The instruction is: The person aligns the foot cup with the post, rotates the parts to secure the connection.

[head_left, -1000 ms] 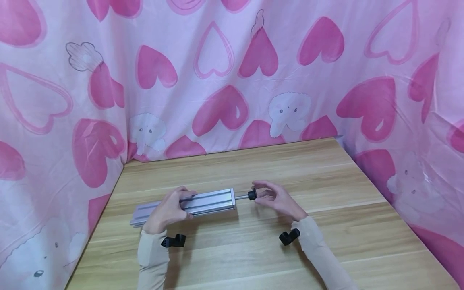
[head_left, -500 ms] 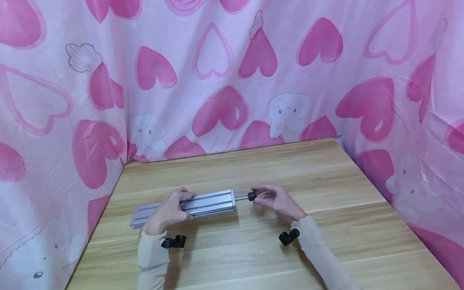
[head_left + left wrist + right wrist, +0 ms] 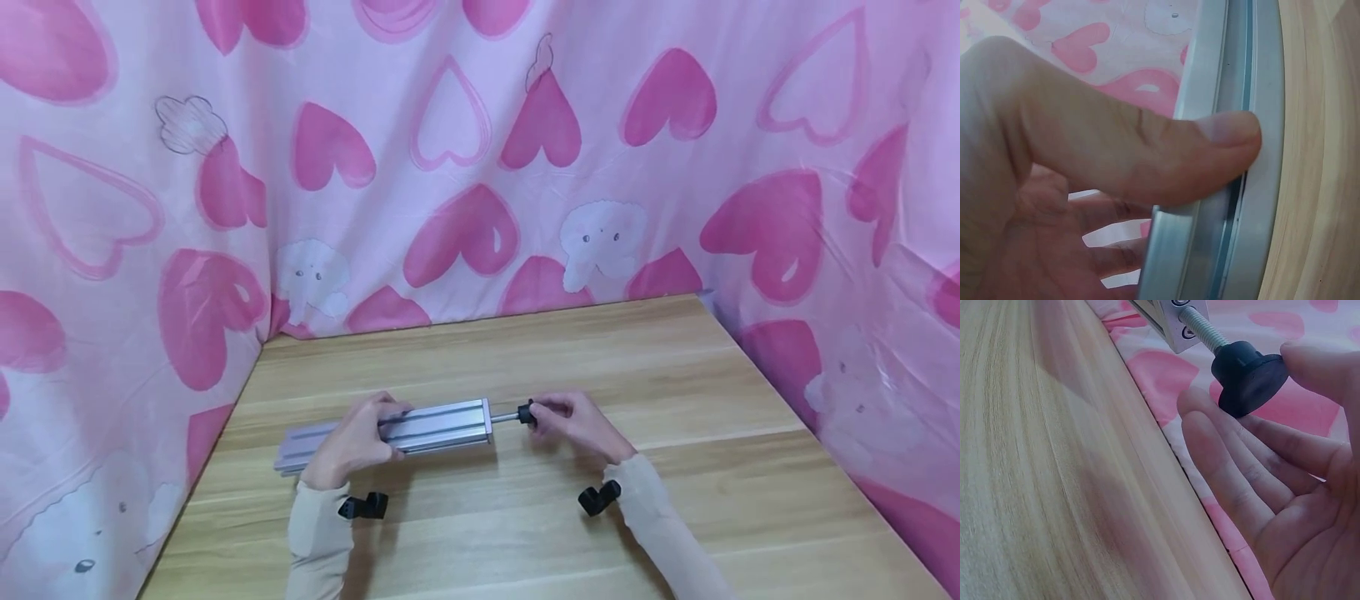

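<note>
Hands at work: I see my left hand [image 3: 352,442] gripping the aluminium rail [image 3: 420,427], thumb across its slot, while right-hand fingers [image 3: 1310,365] pinch the black knob [image 3: 527,412] at its three-o'clock end, mid wooden table [image 3: 675,467], heart-print curtains [image 3: 480,167] behind.

- The aluminium rail [image 3: 390,431] is silver-grey, with a bluish line in its slot.
- The knob [image 3: 1249,375] is matt black on a silver threaded rod [image 3: 1202,329].
- The table [image 3: 675,467] is pale wood with streaky grain.
- The curtain [image 3: 480,150] is light pink, patterned with deep pink hearts and white elephants.
- The sleeves [image 3: 318,533] are beige.
</note>
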Available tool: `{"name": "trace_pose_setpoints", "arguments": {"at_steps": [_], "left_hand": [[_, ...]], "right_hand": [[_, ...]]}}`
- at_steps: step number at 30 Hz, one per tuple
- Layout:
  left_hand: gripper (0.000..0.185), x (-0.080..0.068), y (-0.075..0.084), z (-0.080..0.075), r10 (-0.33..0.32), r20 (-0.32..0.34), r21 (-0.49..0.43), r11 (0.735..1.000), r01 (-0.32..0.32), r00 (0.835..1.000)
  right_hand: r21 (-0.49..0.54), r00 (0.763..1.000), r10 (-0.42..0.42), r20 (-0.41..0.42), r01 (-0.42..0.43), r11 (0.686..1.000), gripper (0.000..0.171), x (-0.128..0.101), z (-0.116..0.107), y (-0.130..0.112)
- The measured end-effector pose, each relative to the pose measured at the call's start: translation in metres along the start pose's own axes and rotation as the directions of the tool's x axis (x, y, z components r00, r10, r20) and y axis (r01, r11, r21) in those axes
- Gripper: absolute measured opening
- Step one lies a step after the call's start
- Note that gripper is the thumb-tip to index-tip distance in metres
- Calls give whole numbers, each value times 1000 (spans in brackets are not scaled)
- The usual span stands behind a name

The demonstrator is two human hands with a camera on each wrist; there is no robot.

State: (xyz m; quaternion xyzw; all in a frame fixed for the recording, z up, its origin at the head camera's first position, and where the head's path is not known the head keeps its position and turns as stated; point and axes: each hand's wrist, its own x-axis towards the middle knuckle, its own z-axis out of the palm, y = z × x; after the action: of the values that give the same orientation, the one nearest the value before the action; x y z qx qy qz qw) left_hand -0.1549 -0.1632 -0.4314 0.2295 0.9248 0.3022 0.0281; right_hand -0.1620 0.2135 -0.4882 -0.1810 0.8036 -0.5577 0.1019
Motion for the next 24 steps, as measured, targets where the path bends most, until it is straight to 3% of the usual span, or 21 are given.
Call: {"name": "trace_pose_setpoints", "arguments": {"at_steps": [10,17,24], "left_hand": [[62,-3,0,1,-46,-8,-2,999,46,999],[62,-4,1,3,-46,-6,-2,999,46,999],[63,-3,3,3,-85,5,-16,996,85,996]], "right_hand": [[77,1000,-1,8,1,997,51,-4,1,0],[134,997,-80,1,79,988,55,-8,2,-1],[75,1000,-15,-16,16,997,48,-8,0,-2]]}}
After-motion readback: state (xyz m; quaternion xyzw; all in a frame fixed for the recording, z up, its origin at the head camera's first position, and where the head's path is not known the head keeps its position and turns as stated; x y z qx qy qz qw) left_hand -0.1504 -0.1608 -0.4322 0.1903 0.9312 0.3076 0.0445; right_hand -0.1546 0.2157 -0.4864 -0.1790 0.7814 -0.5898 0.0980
